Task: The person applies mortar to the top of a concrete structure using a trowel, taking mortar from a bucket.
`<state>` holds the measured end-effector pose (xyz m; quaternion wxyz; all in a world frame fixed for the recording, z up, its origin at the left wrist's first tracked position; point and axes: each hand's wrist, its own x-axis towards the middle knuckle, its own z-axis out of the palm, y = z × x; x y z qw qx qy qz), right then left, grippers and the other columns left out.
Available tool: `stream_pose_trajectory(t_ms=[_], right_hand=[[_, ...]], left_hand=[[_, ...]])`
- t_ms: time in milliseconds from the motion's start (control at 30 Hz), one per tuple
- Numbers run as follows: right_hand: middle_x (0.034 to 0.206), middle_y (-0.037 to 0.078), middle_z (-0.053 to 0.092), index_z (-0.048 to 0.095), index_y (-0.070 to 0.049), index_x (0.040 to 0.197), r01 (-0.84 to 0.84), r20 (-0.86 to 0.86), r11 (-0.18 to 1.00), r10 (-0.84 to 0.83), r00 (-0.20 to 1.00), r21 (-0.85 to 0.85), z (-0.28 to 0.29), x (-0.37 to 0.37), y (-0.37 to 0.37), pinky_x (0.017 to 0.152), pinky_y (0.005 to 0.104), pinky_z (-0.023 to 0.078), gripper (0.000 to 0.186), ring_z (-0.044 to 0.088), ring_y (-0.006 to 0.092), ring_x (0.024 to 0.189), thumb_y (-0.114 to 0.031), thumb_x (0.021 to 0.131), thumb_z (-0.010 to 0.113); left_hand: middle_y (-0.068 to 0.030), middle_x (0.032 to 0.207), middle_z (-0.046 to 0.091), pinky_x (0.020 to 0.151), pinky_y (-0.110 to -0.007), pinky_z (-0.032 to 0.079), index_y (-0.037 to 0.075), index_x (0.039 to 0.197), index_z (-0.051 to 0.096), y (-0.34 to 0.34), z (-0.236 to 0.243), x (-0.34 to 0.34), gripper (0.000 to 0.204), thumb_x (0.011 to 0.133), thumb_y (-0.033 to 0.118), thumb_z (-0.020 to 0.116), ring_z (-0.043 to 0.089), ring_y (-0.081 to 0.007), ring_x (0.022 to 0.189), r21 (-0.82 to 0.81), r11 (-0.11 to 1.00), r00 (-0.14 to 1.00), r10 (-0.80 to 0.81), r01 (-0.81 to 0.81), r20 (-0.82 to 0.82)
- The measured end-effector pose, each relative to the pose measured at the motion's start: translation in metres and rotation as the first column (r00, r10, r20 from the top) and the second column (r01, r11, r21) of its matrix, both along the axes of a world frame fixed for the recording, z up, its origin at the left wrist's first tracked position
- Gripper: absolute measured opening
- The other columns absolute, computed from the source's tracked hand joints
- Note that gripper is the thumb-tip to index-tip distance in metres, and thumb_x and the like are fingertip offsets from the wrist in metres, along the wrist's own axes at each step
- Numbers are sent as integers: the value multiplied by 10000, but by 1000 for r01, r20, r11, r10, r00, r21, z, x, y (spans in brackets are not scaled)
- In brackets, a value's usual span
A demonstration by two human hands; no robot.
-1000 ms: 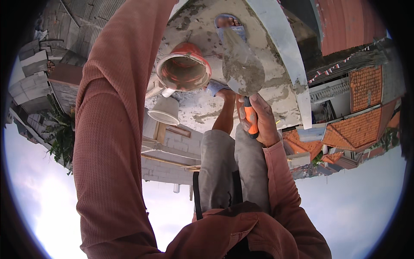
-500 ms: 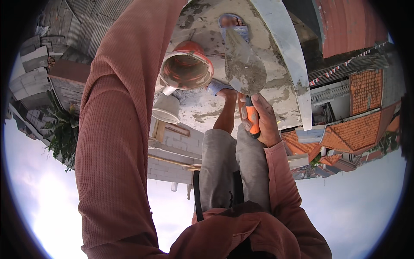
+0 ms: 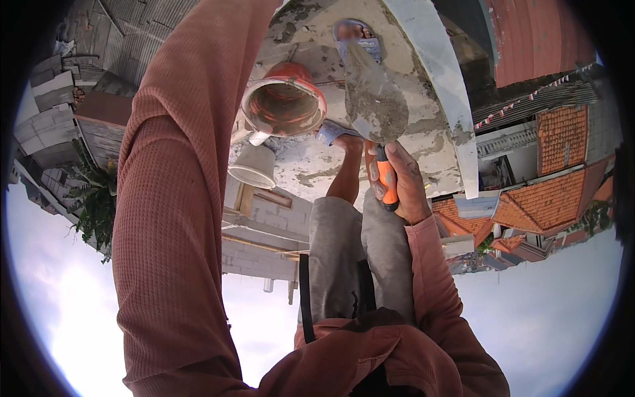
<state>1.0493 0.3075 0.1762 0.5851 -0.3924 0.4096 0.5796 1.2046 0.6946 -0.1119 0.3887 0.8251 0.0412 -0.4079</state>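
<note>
My right hand (image 3: pixel 405 178) is closed around the orange and black handle of a trowel (image 3: pixel 377 99). The trowel's wide grey blade, smeared with mortar, points away from me over the concrete ledge and overlaps one sandalled foot. On the left my sleeved left arm reaches up past the top edge of the picture, so my left hand is out of sight. Between that arm and the trowel, a red bucket (image 3: pixel 309 76) lies tipped with its mouth toward me, dirty inside. A smaller pale bucket (image 3: pixel 254 164) sits just nearer than it.
My feet in blue sandals (image 3: pixel 334 134) are on the mortar-stained concrete surface (image 3: pixel 314 173). A smooth pale edge (image 3: pixel 440 73) curves along its right side. Beyond lie tiled roofs (image 3: pixel 539 205) and corrugated metal roofs (image 3: pixel 155 30); a grey block wall (image 3: pixel 274 218) is nearby.
My left arm has shifted slightly to the left. The buckets appear a little farther left in view. My right hand and the trowel have hardly moved.
</note>
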Motion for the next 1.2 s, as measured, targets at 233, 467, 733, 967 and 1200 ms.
stream_pose_trajectory(t_ms=[233, 467, 733, 967, 1200], right_hand=[[730, 64, 605, 596, -36, 1112, 9, 1, 999, -9, 1000, -38, -1, -2, 0, 451, 236, 430, 408, 526, 110, 497, -438, 1046, 569], [716, 67, 611, 602, -22, 1134, -5, -9, 999, 5, 1000, -37, 0, -4, 1, 447, 247, 430, 467, 528, 117, 476, -476, 1028, 590], [702, 67, 601, 606, -21, 1134, -15, -4, 999, 15, 1000, -33, -1, -5, 3, 446, 249, 429, 467, 525, 115, 474, -476, 1030, 586], [717, 68, 597, 602, -24, 1147, -60, -20, 996, 59, 998, -65, -1, -4, -2, 445, 241, 415, 470, 519, 109, 482, -480, 1039, 566], [716, 71, 598, 605, -25, 1150, -40, -20, 995, 38, 999, -93, -2, -5, -1, 436, 246, 404, 471, 501, 115, 472, -480, 1035, 572]], left_hand=[[-163, 1375, 641, 1077, -380, 444, 39, 1426, 561, 3, -14, -6, 533, 980, 323, 631, 608, -296, 1258, 45, 999, 997, 7, -11, 78], [-167, 1368, 643, 1088, -382, 429, 48, 1421, 568, 6, -9, -11, 523, 987, 336, 614, 605, -306, 1258, 32, 999, 998, 4, -6, 57], [-170, 1346, 652, 1084, -391, 426, 55, 1399, 587, 0, 4, -3, 533, 977, 380, 614, 599, -324, 1261, 116, 993, 998, -30, 24, 52], [-172, 1338, 649, 1081, -394, 432, 65, 1375, 603, 6, -5, -2, 507, 972, 371, 612, 602, -328, 1253, 97, 995, 995, -35, 26, 93], [-173, 1330, 647, 1078, -398, 437, 74, 1352, 620, 16, -13, -3, 481, 968, 363, 611, 604, -333, 1245, 113, 992, 990, -67, 52, 126]])
